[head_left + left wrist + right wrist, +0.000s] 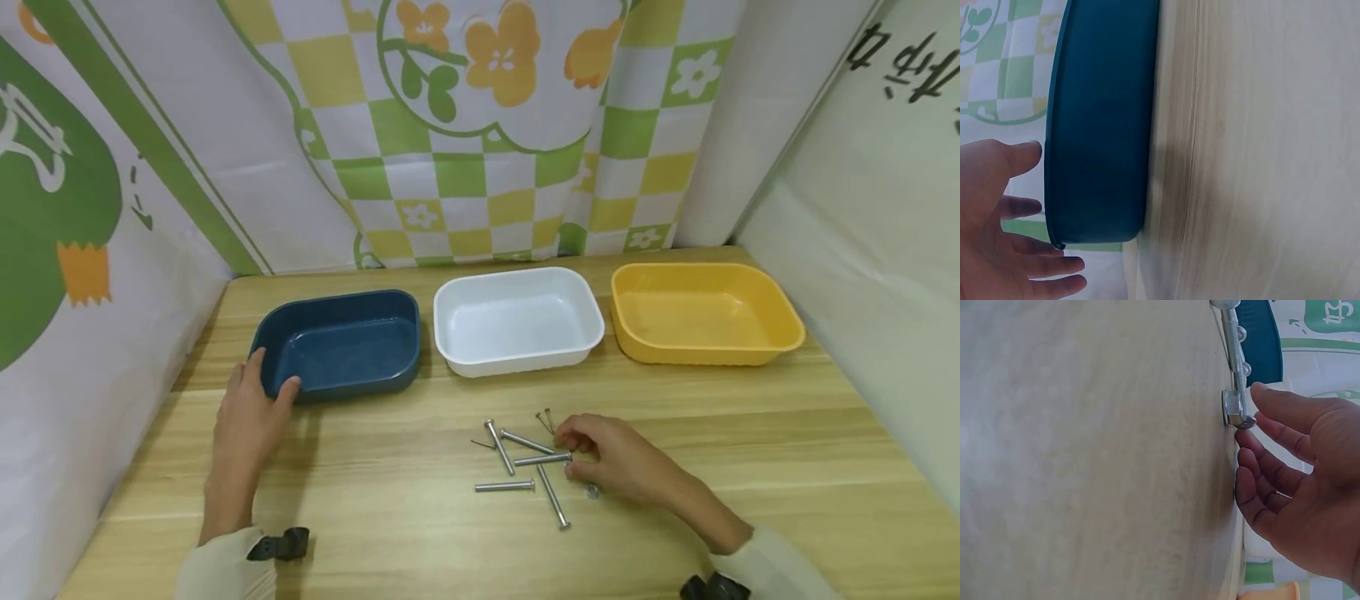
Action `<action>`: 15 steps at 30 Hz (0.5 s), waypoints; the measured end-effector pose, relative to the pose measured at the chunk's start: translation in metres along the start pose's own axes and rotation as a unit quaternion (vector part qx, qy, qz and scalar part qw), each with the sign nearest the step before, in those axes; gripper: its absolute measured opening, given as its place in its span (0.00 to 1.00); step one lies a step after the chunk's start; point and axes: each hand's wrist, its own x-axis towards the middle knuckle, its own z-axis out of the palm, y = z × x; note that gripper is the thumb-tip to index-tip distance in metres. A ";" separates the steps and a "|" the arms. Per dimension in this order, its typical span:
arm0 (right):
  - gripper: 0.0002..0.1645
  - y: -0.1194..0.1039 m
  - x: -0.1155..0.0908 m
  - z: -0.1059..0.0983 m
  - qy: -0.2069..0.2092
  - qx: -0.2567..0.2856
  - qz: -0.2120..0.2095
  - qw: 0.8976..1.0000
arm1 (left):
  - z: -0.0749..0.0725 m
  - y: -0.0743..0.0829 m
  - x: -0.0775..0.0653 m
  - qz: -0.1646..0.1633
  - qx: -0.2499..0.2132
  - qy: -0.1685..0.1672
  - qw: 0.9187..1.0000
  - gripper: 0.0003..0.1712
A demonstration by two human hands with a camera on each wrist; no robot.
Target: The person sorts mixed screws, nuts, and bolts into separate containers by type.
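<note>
My left hand (251, 417) is at the front left corner of the dark blue tray (345, 392); in the left wrist view its fingers are spread around the tray's rim. My right hand (618, 458) reaches low over the loose bolts, thumb and fingers parted beside the head of one silver bolt (542, 459). Other bolts (504, 486) lie crossed and scattered to its left. Close by sits a hex nut (592, 492), also seen as a nut (1233, 407) in the right wrist view. Thin small screws (551, 421) lie just beyond the right fingertips, partly hidden.
A white tray (517, 365) stands in the middle of the row and a yellow tray (705, 354) at its right end. Behind them hangs a checked, flowered cloth (480, 183). White sheets enclose both sides of the wooden table (390, 517).
</note>
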 end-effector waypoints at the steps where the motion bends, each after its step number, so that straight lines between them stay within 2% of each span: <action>1: 0.16 0.000 0.001 0.000 -0.001 0.002 0.001 1.000 | 0.000 -0.001 0.001 -0.001 0.000 0.000 1.000 0.45; 6: 0.15 -0.001 0.003 0.002 -0.001 -0.007 0.003 1.000 | -0.001 -0.009 0.002 0.004 -0.002 -0.008 1.000 0.46; 11: 0.13 -0.002 0.004 0.003 0.011 -0.040 -0.004 0.999 | -0.005 -0.011 0.000 0.020 -0.003 -0.046 0.999 0.51; 15: 0.11 -0.004 0.005 0.004 0.011 -0.050 0.002 0.999 | -0.006 -0.012 0.000 0.017 -0.002 -0.066 0.998 0.53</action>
